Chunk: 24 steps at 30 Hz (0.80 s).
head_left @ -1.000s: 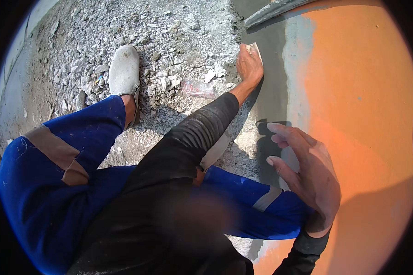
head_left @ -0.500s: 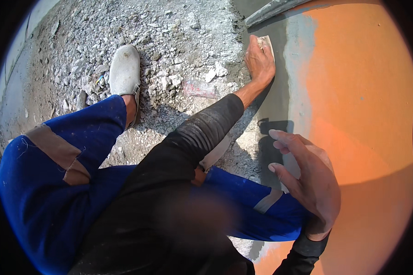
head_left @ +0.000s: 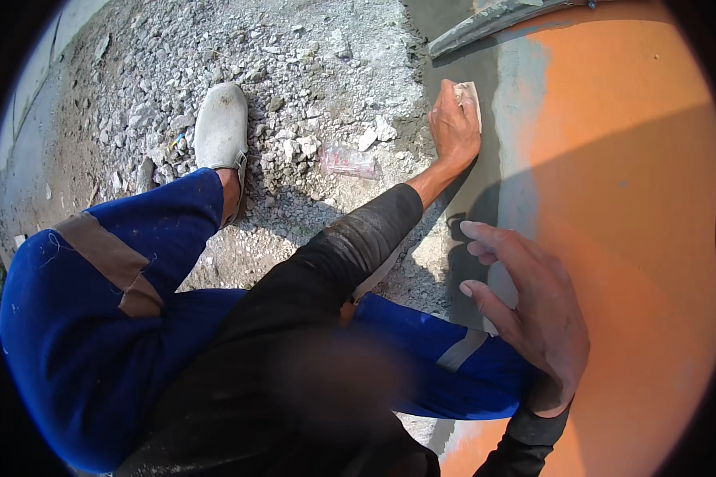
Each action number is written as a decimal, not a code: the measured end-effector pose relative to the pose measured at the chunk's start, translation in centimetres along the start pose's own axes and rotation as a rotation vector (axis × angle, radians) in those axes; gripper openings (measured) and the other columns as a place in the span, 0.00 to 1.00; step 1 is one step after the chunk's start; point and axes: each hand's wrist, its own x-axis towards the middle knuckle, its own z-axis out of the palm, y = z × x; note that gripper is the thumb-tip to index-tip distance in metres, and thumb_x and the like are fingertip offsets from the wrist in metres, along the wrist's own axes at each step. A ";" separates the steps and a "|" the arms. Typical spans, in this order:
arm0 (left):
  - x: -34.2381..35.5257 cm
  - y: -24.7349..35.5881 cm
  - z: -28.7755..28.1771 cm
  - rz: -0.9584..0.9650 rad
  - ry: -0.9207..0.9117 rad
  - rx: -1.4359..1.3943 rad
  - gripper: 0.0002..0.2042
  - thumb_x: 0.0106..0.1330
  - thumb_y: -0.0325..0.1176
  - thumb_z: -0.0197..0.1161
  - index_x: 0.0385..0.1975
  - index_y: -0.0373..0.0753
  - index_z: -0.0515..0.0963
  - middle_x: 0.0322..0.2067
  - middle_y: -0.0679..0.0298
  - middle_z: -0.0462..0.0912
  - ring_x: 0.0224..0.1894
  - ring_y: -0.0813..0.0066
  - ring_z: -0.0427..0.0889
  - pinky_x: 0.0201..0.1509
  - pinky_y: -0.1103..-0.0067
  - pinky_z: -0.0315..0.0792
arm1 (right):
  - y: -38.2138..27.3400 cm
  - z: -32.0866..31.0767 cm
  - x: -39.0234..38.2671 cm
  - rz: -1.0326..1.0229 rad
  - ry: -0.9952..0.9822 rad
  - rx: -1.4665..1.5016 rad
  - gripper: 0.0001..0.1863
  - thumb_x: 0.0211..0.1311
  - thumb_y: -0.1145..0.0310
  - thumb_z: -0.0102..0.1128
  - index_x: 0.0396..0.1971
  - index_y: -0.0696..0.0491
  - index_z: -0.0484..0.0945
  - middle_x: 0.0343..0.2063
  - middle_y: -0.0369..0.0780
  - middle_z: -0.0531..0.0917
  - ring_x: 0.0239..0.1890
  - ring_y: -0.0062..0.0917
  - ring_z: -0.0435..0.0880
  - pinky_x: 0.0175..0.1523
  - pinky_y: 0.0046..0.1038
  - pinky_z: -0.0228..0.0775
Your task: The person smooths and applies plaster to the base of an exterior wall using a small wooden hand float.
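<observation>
Pale flat piece: it is in your left hand (head_left: 456,135), so the pale piece (head_left: 472,91) lies at your fingertips, on the far, right-hand side of the palm.
Its long axis: the visible edge runs roughly away from you, along the dark grey strip (head_left: 489,95); your fingers cover the rest, so the full shape can't be told.
Nearer hand: your left, already touching the piece; your right hand (head_left: 537,306) is well apart from it, closer to your body.
Left hand: narrow, fingers curled and pinched on the piece, over the grey strip; whether the piece's underside meets the strip is hidden.
Right hand: wide, thumb apart from half-bent fingers, no object visible in it; it is beside your blue trousers (head_left: 410,322), in front of the orange surface (head_left: 628,215). You can't tell whether it touches either.
Grey-coated bar: the bar (head_left: 497,28) lies slantwise just beyond your left hand, across the strip.
Rubble side: loose stones (head_left: 302,87) lie left of the strip, with your pale shoe (head_left: 221,123) on them.
Writing: the clear wrapper (head_left: 348,161) on the stones carries reddish print, too small to read; no label is visible on the pale piece.
</observation>
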 end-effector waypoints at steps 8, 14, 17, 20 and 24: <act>2.1 2.6 -0.4 0.189 -0.043 -0.014 0.08 0.76 0.31 0.59 0.42 0.32 0.70 0.36 0.40 0.83 0.43 0.31 0.82 0.46 0.46 0.70 | 0.1 0.0 -0.7 0.021 -0.027 0.013 0.27 0.66 0.71 0.72 0.64 0.53 0.77 0.47 0.51 0.86 0.51 0.52 0.84 0.55 0.47 0.77; 0.5 -0.4 -0.7 -0.102 -0.047 0.113 0.07 0.78 0.32 0.55 0.44 0.35 0.70 0.38 0.43 0.83 0.42 0.33 0.82 0.49 0.46 0.67 | 0.3 -0.1 0.1 0.003 -0.003 0.018 0.28 0.66 0.70 0.72 0.65 0.54 0.77 0.47 0.50 0.85 0.51 0.51 0.84 0.55 0.47 0.77; -4.2 1.5 -1.5 0.057 -0.124 0.029 0.07 0.78 0.32 0.56 0.44 0.35 0.70 0.37 0.43 0.83 0.42 0.32 0.82 0.48 0.45 0.67 | 0.3 0.0 -0.4 -0.007 -0.007 -0.005 0.28 0.66 0.70 0.73 0.65 0.54 0.76 0.46 0.50 0.85 0.50 0.51 0.83 0.55 0.47 0.77; -5.4 -0.8 -1.3 -0.036 -0.132 -0.013 0.07 0.77 0.32 0.56 0.45 0.35 0.69 0.38 0.43 0.83 0.43 0.33 0.81 0.48 0.46 0.67 | 0.3 -0.1 0.5 -0.047 0.012 0.035 0.29 0.65 0.70 0.73 0.65 0.54 0.76 0.46 0.50 0.85 0.50 0.51 0.83 0.55 0.47 0.77; -0.7 -1.0 -0.2 -0.037 0.051 0.138 0.07 0.80 0.32 0.53 0.43 0.34 0.70 0.34 0.43 0.80 0.37 0.36 0.80 0.44 0.49 0.69 | 0.8 0.2 -0.1 -0.044 0.026 0.033 0.29 0.65 0.70 0.73 0.66 0.54 0.76 0.46 0.50 0.85 0.49 0.51 0.84 0.55 0.47 0.77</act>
